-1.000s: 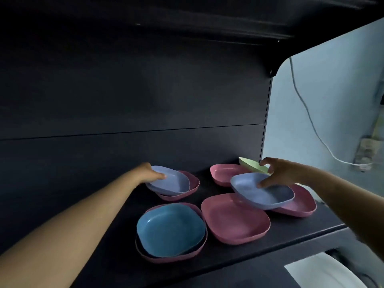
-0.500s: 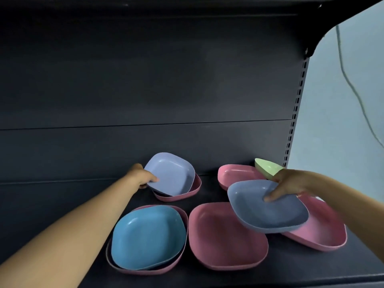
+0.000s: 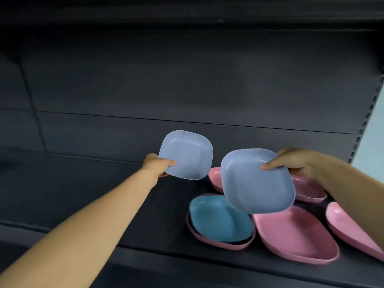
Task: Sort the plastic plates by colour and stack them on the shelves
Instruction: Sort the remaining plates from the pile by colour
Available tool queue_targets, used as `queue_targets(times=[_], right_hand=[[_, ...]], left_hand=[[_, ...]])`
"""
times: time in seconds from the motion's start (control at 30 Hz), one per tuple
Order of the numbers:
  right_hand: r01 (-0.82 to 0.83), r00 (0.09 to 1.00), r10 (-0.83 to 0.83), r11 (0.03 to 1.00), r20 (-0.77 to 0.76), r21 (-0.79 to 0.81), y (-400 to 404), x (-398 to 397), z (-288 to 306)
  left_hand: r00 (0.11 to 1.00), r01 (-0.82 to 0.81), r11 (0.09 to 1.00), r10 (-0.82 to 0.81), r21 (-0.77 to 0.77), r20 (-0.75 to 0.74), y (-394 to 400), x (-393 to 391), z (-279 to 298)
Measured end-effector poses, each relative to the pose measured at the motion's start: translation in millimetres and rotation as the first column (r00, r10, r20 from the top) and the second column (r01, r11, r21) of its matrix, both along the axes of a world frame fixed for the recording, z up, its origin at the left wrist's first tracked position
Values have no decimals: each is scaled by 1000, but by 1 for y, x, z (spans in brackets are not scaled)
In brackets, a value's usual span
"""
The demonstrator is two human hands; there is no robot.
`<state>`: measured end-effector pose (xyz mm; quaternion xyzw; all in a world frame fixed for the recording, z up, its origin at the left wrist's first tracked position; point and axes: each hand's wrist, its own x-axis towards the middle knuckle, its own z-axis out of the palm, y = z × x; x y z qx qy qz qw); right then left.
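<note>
My left hand (image 3: 158, 165) grips the left edge of a small lavender plate (image 3: 188, 155), held tilted in the air above the dark shelf (image 3: 162, 204). Another lavender plate (image 3: 257, 183), bigger in view, hangs from my right hand (image 3: 295, 163), thumb on its inner rim. It hovers over the plates lying on the shelf. Below it a teal-blue plate (image 3: 220, 219) sits nested in a pink plate (image 3: 220, 243). To their right lies a large pink plate (image 3: 295, 238). More pink plates (image 3: 309, 190) lie behind and at the right edge.
The shelf's dark back panel (image 3: 187, 80) rises behind the plates. A perforated upright (image 3: 365, 125) stands at the right with a pale wall (image 3: 374, 138) beyond it. The left half of the shelf holds no plates.
Both hands have lifted their lavender plates up off the shelf and tilted them. The view has swung left, so the plates on the shelf now sit at the lower right.
</note>
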<state>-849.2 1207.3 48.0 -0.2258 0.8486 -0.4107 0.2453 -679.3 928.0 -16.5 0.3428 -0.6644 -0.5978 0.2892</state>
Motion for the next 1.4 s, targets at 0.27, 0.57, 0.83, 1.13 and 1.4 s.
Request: queue_targets(times=[0.27, 0.57, 0.83, 1.13, 1.4], right_hand=[[-49, 999, 41, 956, -34, -291, -158, 149, 12], [-115, 989, 144, 888, 31, -445, -325, 333, -6], [-84, 985, 150, 857, 90, -508, -436, 401, -14], [-87, 989, 132, 877, 63, -473, -545, 393, -27], [-82, 989, 130, 881, 72, -467, -652, 381, -25]], left_hand=[[987, -159, 987, 158, -35, -30, -117, 196, 12], [967, -253, 967, 251, -33, -40, -250, 409, 8], [945, -320, 947, 316, -30, -78, -346, 493, 11], [950, -308, 951, 307, -16, -59, -471, 485, 2], [974, -201, 975, 209, -98, 87, -573, 447, 1]])
